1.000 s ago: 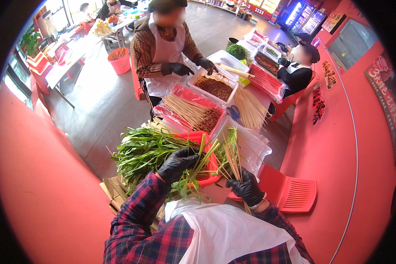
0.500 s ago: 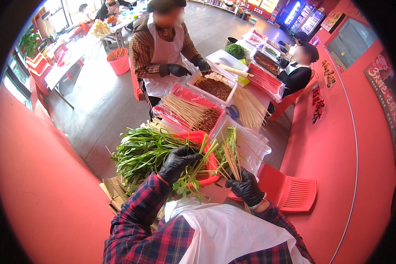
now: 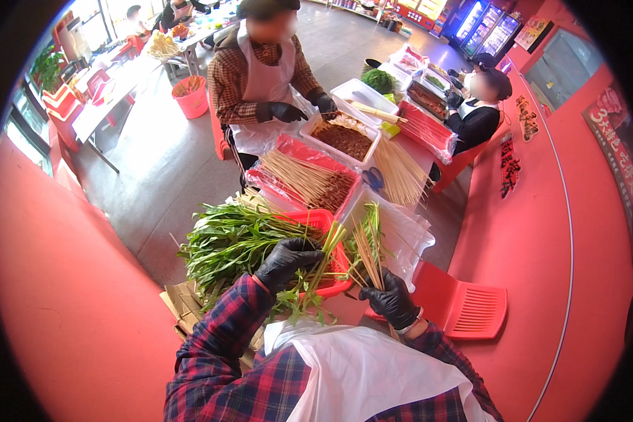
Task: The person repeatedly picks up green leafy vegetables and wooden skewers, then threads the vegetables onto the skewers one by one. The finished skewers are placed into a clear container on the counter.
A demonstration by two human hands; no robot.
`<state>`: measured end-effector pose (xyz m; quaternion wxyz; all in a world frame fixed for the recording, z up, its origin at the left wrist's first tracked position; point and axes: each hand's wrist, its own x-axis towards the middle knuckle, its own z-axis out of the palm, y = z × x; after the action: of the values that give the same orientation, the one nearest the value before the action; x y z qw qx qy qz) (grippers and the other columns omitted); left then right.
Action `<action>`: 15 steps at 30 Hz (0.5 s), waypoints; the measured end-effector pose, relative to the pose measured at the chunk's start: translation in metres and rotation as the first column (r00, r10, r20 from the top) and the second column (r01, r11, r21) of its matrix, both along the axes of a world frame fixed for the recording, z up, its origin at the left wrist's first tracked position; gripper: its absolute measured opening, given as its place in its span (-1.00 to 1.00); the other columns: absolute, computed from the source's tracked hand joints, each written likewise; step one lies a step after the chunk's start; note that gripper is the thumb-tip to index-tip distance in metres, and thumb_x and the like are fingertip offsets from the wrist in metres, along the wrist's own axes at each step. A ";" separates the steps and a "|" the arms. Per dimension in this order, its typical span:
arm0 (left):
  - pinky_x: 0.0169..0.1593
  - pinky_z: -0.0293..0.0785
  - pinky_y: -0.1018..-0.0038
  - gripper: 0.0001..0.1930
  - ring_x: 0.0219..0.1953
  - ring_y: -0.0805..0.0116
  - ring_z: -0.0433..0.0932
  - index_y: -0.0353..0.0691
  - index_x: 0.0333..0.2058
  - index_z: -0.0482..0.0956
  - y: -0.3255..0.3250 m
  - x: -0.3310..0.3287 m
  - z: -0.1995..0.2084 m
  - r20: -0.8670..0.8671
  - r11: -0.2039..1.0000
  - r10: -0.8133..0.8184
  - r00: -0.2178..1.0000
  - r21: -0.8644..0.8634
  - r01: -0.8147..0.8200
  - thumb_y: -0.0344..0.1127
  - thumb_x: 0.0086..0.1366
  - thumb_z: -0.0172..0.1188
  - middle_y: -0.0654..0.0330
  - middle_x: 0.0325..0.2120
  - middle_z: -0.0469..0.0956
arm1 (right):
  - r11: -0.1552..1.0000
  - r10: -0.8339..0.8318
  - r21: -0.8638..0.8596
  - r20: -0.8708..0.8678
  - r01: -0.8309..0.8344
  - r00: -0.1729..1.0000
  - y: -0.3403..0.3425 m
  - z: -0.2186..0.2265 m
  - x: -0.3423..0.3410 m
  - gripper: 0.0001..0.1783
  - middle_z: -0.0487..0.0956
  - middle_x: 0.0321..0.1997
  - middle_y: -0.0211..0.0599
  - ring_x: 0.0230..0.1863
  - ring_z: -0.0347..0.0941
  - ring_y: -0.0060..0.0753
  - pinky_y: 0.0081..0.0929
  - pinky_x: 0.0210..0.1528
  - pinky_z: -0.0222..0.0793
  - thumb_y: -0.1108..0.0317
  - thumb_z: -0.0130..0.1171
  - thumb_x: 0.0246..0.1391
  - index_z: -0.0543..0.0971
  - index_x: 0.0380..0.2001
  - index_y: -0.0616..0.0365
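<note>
Left hand: the black-gloved left hand (image 3: pixel 287 264) is curled nearly closed, gripping cut green stems (image 3: pixel 331 243) over the basket's near side.
Right hand: the black-gloved right hand (image 3: pixel 392 301) is closed around a bundle of thin bamboo skewers (image 3: pixel 370 254), tips fanned upward and away from the wearer.
Greens: a leafy pile (image 3: pixel 228 239) spills over the left side of the red basket (image 3: pixel 336 288); a further sprig (image 3: pixel 374 219) stands just beyond the skewers, contact undetermined.
Far edge of basket: the plastic-lined red tray (image 3: pixel 297 148) with filled skewers sits close behind; a white tub (image 3: pixel 336 155) of brown pieces comes next, a co-worker (image 3: pixel 257 88) in a white apron at its side.
Right edge: clear plastic film (image 3: pixel 409 243) overhangs the table; a red chair (image 3: pixel 475 309) stands between the right hand and the red wall (image 3: pixel 524 267).
Left edge: cardboard (image 3: pixel 181 311) lies beneath the greens; grey floor (image 3: pixel 148 200) extends between the table and the low red partition (image 3: pixel 84 302).
Working room: the two hands are apart, with a narrow gap between stems and skewers.
Writing: stylised dark characters (image 3: pixel 509 167) are mounted on the wall; a dark poster (image 3: pixel 615 144) bears pale characters, curved by the lens.
</note>
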<state>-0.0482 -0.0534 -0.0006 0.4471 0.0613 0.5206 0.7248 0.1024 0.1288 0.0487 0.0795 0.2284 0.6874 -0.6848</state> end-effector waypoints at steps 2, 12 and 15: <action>-0.27 0.38 0.59 -0.80 -0.40 0.50 0.46 -0.34 -0.29 0.47 -0.003 -0.002 -0.002 0.041 0.998 -0.031 0.999 0.056 0.029 -0.40 0.09 0.09 0.23 -0.42 0.50 | 1.000 -0.006 0.013 -0.077 0.007 0.997 -0.001 -0.003 0.001 -0.86 0.44 -0.58 -0.43 -0.57 0.34 -0.65 -0.69 -0.56 0.24 0.55 0.02 -0.11 0.39 -0.39 0.20; -0.06 0.32 0.46 -0.66 -0.16 0.34 0.41 -0.35 -0.13 0.34 -0.017 -0.006 -0.010 0.191 0.960 -0.124 0.974 0.270 0.069 -0.22 0.22 -0.10 0.11 -0.21 0.43 | 0.999 -0.026 -0.030 -0.028 0.025 0.999 0.003 -0.005 0.001 -0.88 0.44 -0.61 -0.47 -0.73 0.20 -0.76 -0.75 -0.73 0.07 0.54 0.02 -0.10 0.39 -0.41 0.15; -0.06 0.33 0.42 -0.64 -0.16 0.30 0.42 -0.34 -0.12 0.33 -0.012 -0.005 -0.010 0.139 0.974 -0.140 0.980 0.196 0.111 -0.19 0.22 -0.11 0.09 -0.21 0.43 | 1.000 -0.002 0.001 -0.032 0.002 0.999 0.002 -0.008 0.001 -0.89 0.45 -0.61 -0.48 -0.75 0.17 -0.78 -0.75 -0.75 0.04 0.53 0.01 -0.09 0.40 -0.41 0.15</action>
<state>-0.0530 -0.0649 -0.0107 0.5226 0.0806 0.4097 0.7433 0.1032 0.1307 0.0410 0.0678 0.2181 0.6889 -0.6879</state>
